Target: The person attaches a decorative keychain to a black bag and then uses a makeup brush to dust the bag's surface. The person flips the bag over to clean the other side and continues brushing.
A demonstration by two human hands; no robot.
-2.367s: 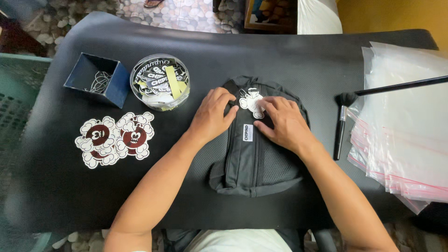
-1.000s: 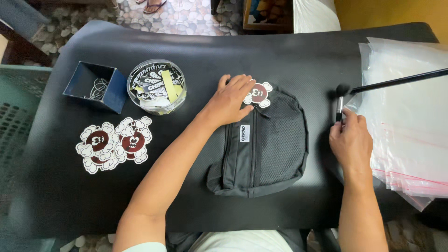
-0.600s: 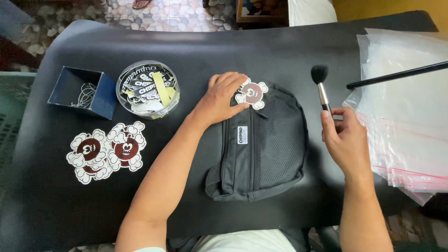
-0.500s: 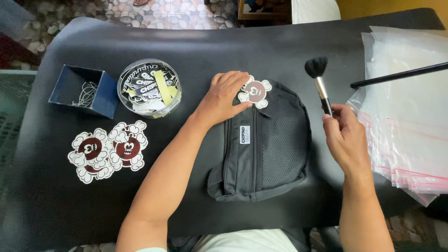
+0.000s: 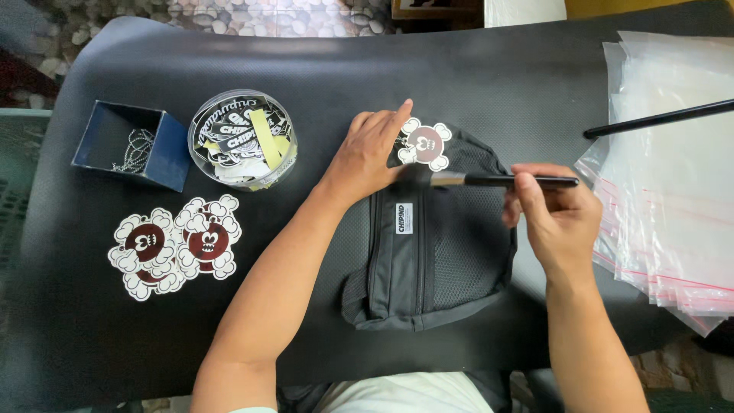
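Right hand pinched shut on thin black-handled soft brush, bristles over top of black fabric mesh pouch bag. Left hand flat, fingers spread, pressing bag's upper left edge beside round maroon-and-white cloud-shaped tag. Bag lies mid black table; clear zip bags stacked right

brush tip blurred — plastic bags cut off

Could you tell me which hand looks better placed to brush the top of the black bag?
Probably the right hand: it holds the brush with its bristles over the bag. The left hand lies flat, pinning the bag's top edge.
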